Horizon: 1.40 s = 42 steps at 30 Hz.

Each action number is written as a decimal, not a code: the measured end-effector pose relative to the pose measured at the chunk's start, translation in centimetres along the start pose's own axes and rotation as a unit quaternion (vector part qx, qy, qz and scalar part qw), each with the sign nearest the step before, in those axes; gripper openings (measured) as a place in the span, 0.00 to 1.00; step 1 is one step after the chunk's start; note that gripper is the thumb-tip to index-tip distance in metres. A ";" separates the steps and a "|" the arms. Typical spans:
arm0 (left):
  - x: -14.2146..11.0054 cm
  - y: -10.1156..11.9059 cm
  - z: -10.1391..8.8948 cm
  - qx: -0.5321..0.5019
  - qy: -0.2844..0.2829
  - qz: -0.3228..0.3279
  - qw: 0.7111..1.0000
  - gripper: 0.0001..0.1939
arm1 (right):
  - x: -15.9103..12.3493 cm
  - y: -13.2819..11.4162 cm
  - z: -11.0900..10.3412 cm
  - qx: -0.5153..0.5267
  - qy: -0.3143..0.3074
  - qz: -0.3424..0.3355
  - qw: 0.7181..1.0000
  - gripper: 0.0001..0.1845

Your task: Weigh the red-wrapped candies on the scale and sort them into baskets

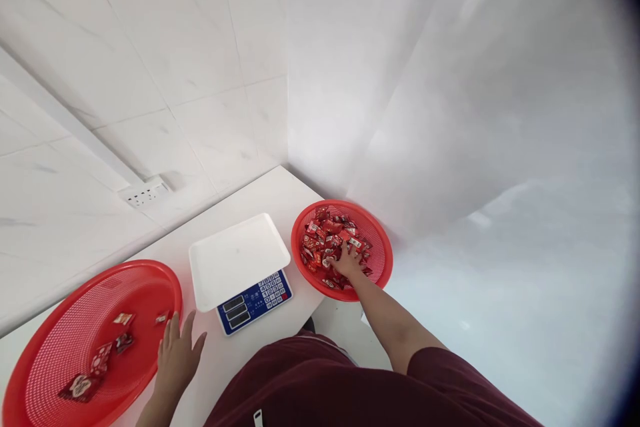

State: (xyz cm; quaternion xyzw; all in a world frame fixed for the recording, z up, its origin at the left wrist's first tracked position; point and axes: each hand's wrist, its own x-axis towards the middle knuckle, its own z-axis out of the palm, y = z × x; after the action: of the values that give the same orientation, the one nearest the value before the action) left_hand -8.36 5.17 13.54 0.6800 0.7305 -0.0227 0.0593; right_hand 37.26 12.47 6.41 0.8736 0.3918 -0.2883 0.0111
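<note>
My right hand (349,262) reaches into a round red plastic basket (381,240), fingers spread on a heap of small red-wrapped packets (320,240). Whether a packet is under its fingertips I cannot tell. My left hand (179,352) hovers with fingers apart and nothing in it, by the right rim of a larger red basket (165,273). Inside that basket lie several loose wrapped packets (83,387), some red, one orange and white. Between the two baskets stands a digital scale (255,303) with a bare white pan (239,257) and a blue keypad panel.
Both baskets and the scale are on a white table (280,190) pushed into a corner. A wall socket (146,192) and a cable trunking (75,120) run along the tiled wall behind. A pale smooth wall (450,113) rises to the right.
</note>
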 end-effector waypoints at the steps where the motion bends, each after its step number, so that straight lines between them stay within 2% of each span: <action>1: 0.0 0.2 0.0 0.003 0.005 0.003 1.000 0.28 | 0.2 -0.2 -0.1 0.007 0.001 0.002 1.000 0.54; 6: 0.3 1.2 0.5 -0.005 0.024 0.020 1.000 0.28 | 0.5 -1.4 -0.1 -0.024 0.032 -0.041 0.998 0.51; 10: 0.7 3.0 0.8 -0.033 0.041 0.037 0.998 0.28 | 0.4 -1.8 -0.1 -0.040 0.033 -0.074 0.996 0.47; 15: 1.0 6.4 0.9 -0.095 0.079 0.079 0.989 0.25 | 0.4 -0.8 -1.0 -0.034 0.076 -0.126 0.989 0.39; 19: 0.8 9.9 0.5 -0.151 0.086 0.095 0.980 0.22 | 1.0 0.4 -1.9 0.043 0.074 -0.177 0.981 0.31; 21: 0.5 11.6 -0.1 -0.182 0.071 0.100 0.975 0.21 | 1.4 0.9 -2.4 0.124 0.062 -0.186 0.973 0.29; 23: 0.2 13.2 -0.9 -0.213 0.041 0.102 0.971 0.21 | 1.5 1.4 -3.0 0.243 0.053 -0.179 0.952 0.27; 25: 0.0 14.5 -2.0 -0.239 -0.007 0.098 0.966 0.21 | 1.4 1.8 -3.5 0.377 0.031 -0.157 0.912 0.25; 27: -0.1 15.6 -3.1 -0.261 -0.056 0.100 0.958 0.20 | 1.2 2.4 -4.0 0.490 -0.017 -0.119 0.863 0.26; 30: -0.3 17.2 -4.5 -0.293 -0.102 0.114 0.944 0.19 | 0.9 3.1 -4.5 0.572 -0.074 -0.064 0.815 0.26; 34: -0.5 19.4 -5.6 -0.354 -0.157 0.114 0.915 0.19 | 0.3 3.7 -5.2 0.595 -0.092 -0.061 0.796 0.23; 38: -0.4 21.5 -5.9 -0.419 -0.203 0.121 0.876 0.19 | -0.4 3.5 -5.8 0.622 -0.101 -0.055 0.775 0.22; 42: 0.2 22.9 -5.5 -0.470 -0.226 0.135 0.843 0.19 | -0.7 3.3 -6.0 0.612 -0.097 0.011 0.785 0.21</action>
State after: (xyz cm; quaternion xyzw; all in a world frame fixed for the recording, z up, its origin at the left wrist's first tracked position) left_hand 14.11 7.70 20.10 0.6387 0.5210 0.1784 0.5374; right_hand 42.13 11.20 11.13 0.6689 0.1209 -0.5506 -0.4846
